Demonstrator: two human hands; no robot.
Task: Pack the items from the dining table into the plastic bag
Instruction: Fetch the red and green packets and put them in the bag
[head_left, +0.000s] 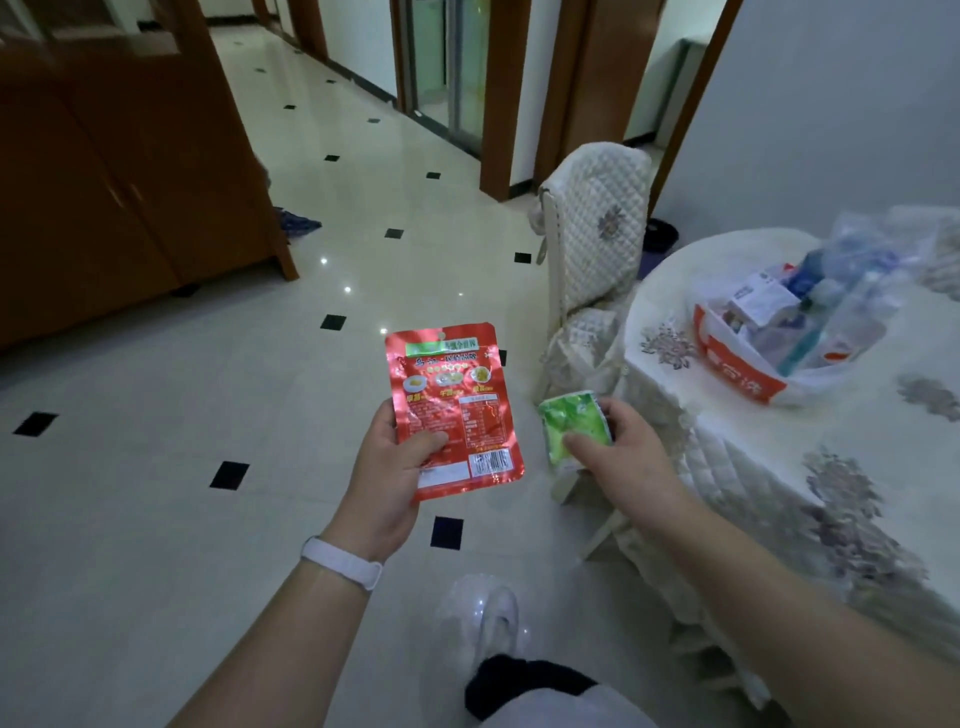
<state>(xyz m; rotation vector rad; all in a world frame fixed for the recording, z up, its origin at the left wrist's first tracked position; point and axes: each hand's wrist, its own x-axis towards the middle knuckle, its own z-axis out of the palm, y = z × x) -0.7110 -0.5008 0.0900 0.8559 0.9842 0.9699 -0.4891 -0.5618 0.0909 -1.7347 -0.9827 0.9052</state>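
red foil packet (454, 410), printed back facing up, gripped in left hand (395, 467), small green packet (571, 428) pinched in right hand (623, 447), white-and-orange plastic bag (737, 364) open on counter (779, 467), partly filled

Dim, bluish light; glare spots on glossy floor (332, 270); wide-angle edge distortion.

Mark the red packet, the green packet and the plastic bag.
red packet (452, 405), head view, middle of its printed face
green packet (569, 415), head view, its upper half
plastic bag (737, 364), head view, orange band on its near wall
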